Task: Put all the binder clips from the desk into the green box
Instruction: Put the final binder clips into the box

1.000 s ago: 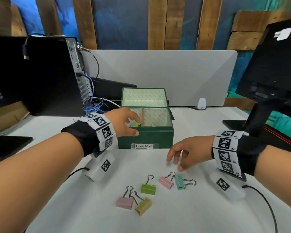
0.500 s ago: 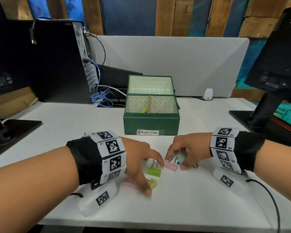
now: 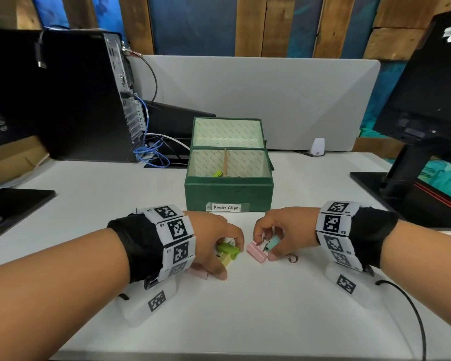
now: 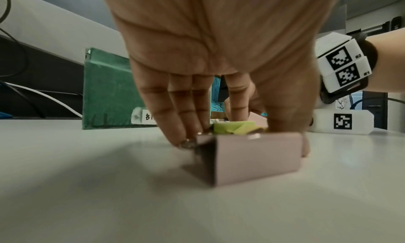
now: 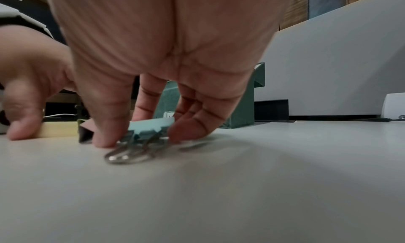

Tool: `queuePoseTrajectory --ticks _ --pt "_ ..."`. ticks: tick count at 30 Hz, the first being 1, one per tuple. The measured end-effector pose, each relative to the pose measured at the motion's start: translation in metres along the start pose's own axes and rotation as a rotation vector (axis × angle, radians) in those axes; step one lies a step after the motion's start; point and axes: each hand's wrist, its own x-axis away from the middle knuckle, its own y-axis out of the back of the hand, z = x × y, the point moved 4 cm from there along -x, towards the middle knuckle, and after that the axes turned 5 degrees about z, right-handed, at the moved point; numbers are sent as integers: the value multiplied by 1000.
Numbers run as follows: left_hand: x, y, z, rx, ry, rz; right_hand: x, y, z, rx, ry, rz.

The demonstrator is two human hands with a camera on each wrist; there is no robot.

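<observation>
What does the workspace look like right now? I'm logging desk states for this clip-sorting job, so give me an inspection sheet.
Surface: white desk, bare in front of the hands.
Job's things: green box, lid open, labelled "Binder Clips", one green clip inside; green clip, yellow clip, two pink clips and a teal clip lie on the desk.
Clutter: small white device by the divider.
Hands: left hand pinches the green clip; right hand pinches the teal clip.
Cables: blue and white cables behind the computer tower; black wrist cable.
Surroundings: grey divider, monitor, wood plank wall.
</observation>
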Motion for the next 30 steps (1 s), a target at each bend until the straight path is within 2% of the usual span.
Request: queuePoseTrajectory --ticks 8,12,21,25,30 --pt "-1 0 8 75 -6 -19 0 0 -3 -22 -12 -42" --pt "5 3 17 102 32 -112 1 0 -2 -7 -21 -41" --pt "24 -10 30 -5 -14 128 0 3 -6 32 -72 -103" --pt "20 -12 32 -49 -30 126 3 6 -5 40 -92 -137" --pt "14 -12 36 -24 -45 51 4 8 -7 -1 -121 -171"
